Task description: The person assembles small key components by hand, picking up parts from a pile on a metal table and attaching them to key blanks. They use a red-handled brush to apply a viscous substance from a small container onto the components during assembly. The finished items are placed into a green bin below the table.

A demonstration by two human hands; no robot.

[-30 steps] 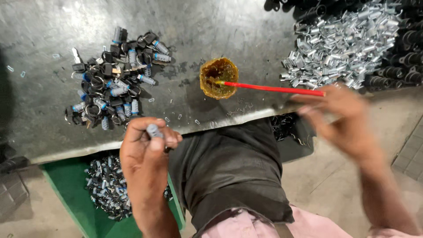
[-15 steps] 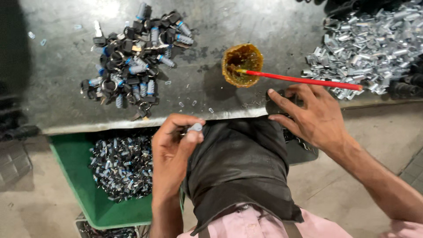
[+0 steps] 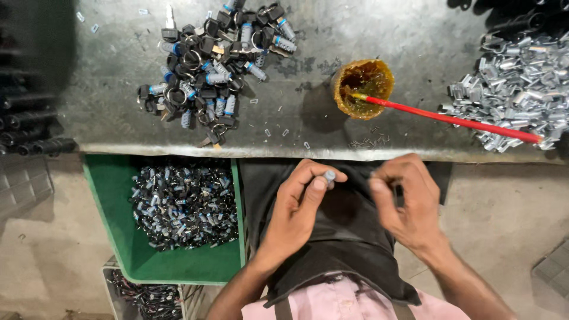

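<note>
My left hand [image 3: 299,204] is over my lap, below the table edge, pinching a small grey metal cylinder [image 3: 329,176] between thumb and fingertips. My right hand [image 3: 409,201] is close beside it on the right, fingers curled and blurred; I cannot tell whether it holds anything. On the grey metal table [image 3: 118,118] lies a pile of black and silver lock parts with keys [image 3: 210,68]. A small yellow cup [image 3: 363,88] of amber grease stands at the table's middle with a red stick [image 3: 450,118] resting in it.
A heap of shiny metal clips [image 3: 515,89] lies at the table's right end. Under the table at my left, a green bin [image 3: 118,237] holds several finished lock parts [image 3: 184,201]. Another crate [image 3: 148,296] sits below it. Dark tubes [image 3: 35,124] lie at the far left.
My right hand came back from the red stick to my lap, close to my left hand. The view has shifted so the table sits higher in frame.
</note>
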